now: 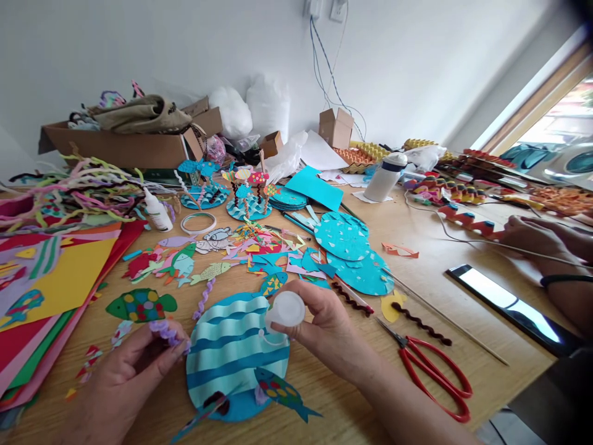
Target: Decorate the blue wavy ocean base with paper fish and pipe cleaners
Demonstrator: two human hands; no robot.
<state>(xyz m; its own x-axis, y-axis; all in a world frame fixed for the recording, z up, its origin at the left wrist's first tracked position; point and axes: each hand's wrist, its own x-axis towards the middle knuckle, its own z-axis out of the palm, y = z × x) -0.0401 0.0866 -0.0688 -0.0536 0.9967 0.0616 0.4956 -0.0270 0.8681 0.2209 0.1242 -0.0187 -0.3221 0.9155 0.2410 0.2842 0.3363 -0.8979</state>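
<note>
My left hand pinches a curly lilac pipe cleaner. A green paper fish with coloured dots is at its upper end. In my right hand is a white glue bottle, tipped so its round base faces me. Its nozzle is hard to make out over the blue paper disc, which carries wavy light-blue strips. A dotted fish stands at the disc's near right edge. Near its front, a second fish on a dark brown pipe cleaner is seen edge-on.
Red-handled scissors, a thin wooden stick and brown twisted pipe cleaners lie at right. Beyond are blue discs, paper scraps and another glue bottle. Coloured paper is stacked left. Another person's hands work beside a phone.
</note>
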